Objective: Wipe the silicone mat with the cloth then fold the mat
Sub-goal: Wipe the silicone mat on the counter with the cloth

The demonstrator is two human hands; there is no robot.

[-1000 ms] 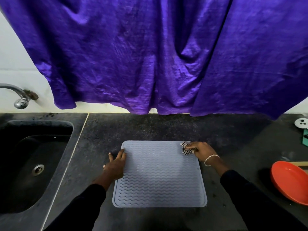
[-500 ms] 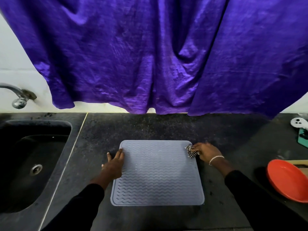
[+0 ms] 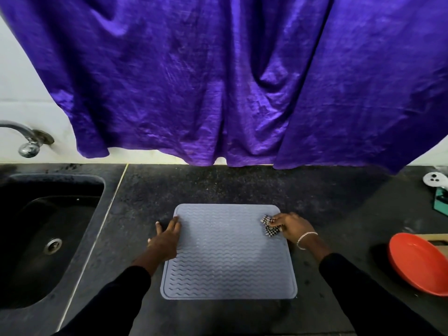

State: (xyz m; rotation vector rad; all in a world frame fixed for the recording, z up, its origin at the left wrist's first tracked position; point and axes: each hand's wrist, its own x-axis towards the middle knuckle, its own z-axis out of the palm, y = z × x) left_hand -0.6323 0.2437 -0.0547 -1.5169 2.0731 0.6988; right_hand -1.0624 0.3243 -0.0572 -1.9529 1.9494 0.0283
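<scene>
A grey silicone mat (image 3: 228, 258) with a wavy ribbed pattern lies flat on the dark counter (image 3: 242, 185). My left hand (image 3: 166, 238) rests palm down on the mat's left edge, fingers spread, pinning it. My right hand (image 3: 289, 226) presses a small black-and-white checked cloth (image 3: 269, 226) against the mat near its far right corner. The cloth is bunched under my fingers, partly hidden by them.
A black sink (image 3: 46, 236) with a tap (image 3: 26, 141) lies to the left. An orange bowl (image 3: 421, 263) sits at the right edge, with a white and green item (image 3: 438, 190) behind it. A purple curtain (image 3: 218, 81) hangs over the back wall.
My right hand with the cloth has slid a little down along the mat's right side. My left hand has stayed on the left edge.
</scene>
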